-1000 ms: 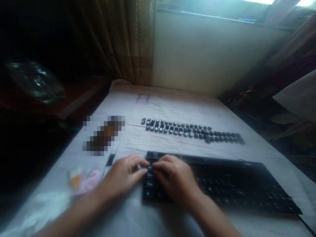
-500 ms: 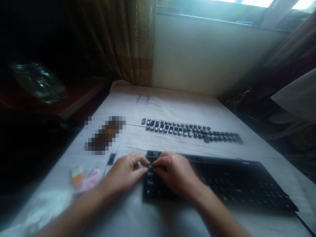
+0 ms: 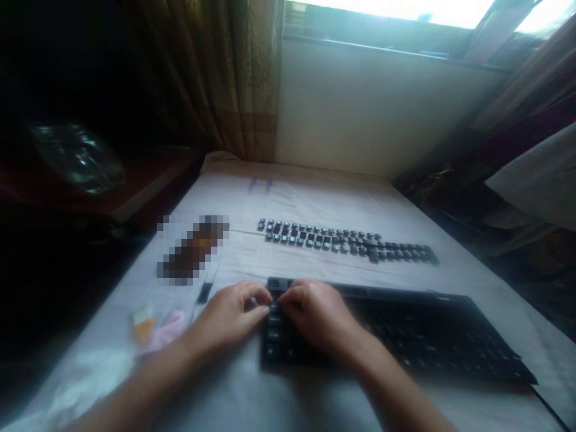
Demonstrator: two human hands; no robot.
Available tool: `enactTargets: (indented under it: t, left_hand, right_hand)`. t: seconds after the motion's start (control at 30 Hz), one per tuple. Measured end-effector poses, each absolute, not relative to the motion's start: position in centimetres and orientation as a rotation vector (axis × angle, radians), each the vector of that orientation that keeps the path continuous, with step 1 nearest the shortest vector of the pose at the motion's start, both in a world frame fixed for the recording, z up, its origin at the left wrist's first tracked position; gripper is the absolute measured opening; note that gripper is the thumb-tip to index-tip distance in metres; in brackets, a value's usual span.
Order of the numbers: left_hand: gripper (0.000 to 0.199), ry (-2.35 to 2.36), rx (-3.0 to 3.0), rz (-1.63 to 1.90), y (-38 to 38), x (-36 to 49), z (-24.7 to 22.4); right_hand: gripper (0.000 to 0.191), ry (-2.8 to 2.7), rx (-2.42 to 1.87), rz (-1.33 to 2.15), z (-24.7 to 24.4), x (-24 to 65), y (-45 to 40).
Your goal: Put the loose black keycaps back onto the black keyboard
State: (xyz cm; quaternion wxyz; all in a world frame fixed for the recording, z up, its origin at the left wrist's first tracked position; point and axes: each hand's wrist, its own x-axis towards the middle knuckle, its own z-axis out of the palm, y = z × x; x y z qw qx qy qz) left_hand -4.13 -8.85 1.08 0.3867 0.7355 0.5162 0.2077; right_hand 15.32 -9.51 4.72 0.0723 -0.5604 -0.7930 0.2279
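Note:
A black keyboard [image 3: 405, 327] lies across the near part of the cloth-covered table. My left hand [image 3: 234, 309] is at its left edge, thumb and index finger curved in and closed on a keycap [image 3: 273, 307] in the leftmost column. From the other side my right hand [image 3: 315, 309] meets it, fingers bent and pressed together at the same keycap. The fingertips partly cover that key, and my right hand and forearm hide keys behind them. Beyond the keyboard, loose black keycaps [image 3: 310, 239] are laid out in rows.
Left of my hands lie a small brush [image 3: 143, 327] with an orange handle, a pink cloth [image 3: 170, 330] and a thin tool with a black end [image 3: 204, 292]. A pixelated brown object [image 3: 193, 252] is farther back. A cable [image 3: 551, 408] runs off at right.
The camera view has tilted up slightly, so the scene sits a little lower. Both hands stay at the same key with barely any finger movement.

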Motion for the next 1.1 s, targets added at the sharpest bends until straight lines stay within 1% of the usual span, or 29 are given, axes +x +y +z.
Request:
enactTargets:
  t: [0.1,0.23,0.33,0.5,0.6,0.7,0.93,1.1]
  left_hand:
    - [0.016,1.326,1.852,0.502,-8.8,-4.2,1.0]
    - [0.024,1.347,1.833,0.471,-8.7,-4.3,0.9]
    - [0.023,1.336,1.842,0.456,-8.7,-4.3,1.1]
    - [0.017,1.274,1.858,0.483,-8.6,-4.3,1.6]
    - [0.014,1.308,1.987,0.405,-8.5,-4.4,1.9]
    - [0.017,1.371,2.124,0.335,-7.8,-4.5,2.5]
    - [0.01,1.566,2.293,0.337,-2.1,-3.7,4.1]
    - [0.022,1.695,2.316,0.382,1.8,-2.2,2.9]
  right_hand:
    - [0.022,-2.316,-1.65,0.701,4.9,15.7,-9.4]
    - [0.023,-2.195,-1.749,0.555,4.9,16.6,-8.9]
    - [0.026,-2.208,-1.84,0.499,4.5,17.2,-8.6]
    - [0.024,-2.22,-1.831,0.553,4.3,17.4,-8.5]
    - [0.027,-2.265,-1.817,0.556,4.6,17.4,-8.5]
    - [0.027,-2.318,-1.791,0.558,4.8,17.6,-8.4]
    - [0.025,-2.325,-1.77,0.595,5.2,18.6,-7.8]
    - [0.023,-2.341,-1.764,0.588,5.5,19.3,-7.8]
